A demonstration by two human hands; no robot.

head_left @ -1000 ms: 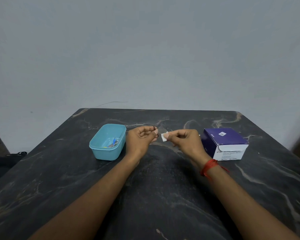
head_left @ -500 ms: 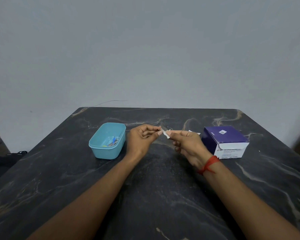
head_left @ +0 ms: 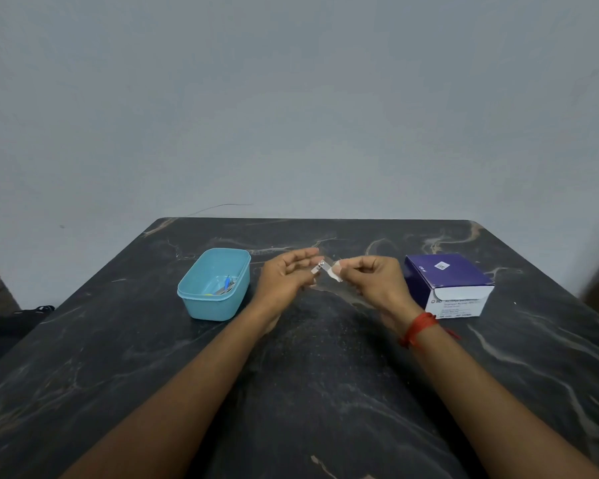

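Note:
Above the middle of the dark marble table point(head_left: 291, 392), my two hands meet. My left hand point(head_left: 287, 274) pinches a small silvery metal piece point(head_left: 317, 268) at its fingertips, its upper fingers stretched out. My right hand point(head_left: 372, 276), with a red thread at the wrist, pinches a small white pad point(head_left: 336, 272) against the end of that metal piece. How the metal piece is shaped is too small to tell.
A teal plastic tub point(head_left: 215, 302) stands left of my hands, with several small tools inside, one with a blue part. A purple and white box point(head_left: 446, 281) of alcohol swabs stands to the right. A grey wall rises behind the table's far edge.
My left hand's fingers have uncurled and the metal piece now shows between the hands. My right hand has shifted slightly right, with the white pad still at the metal piece's tip.

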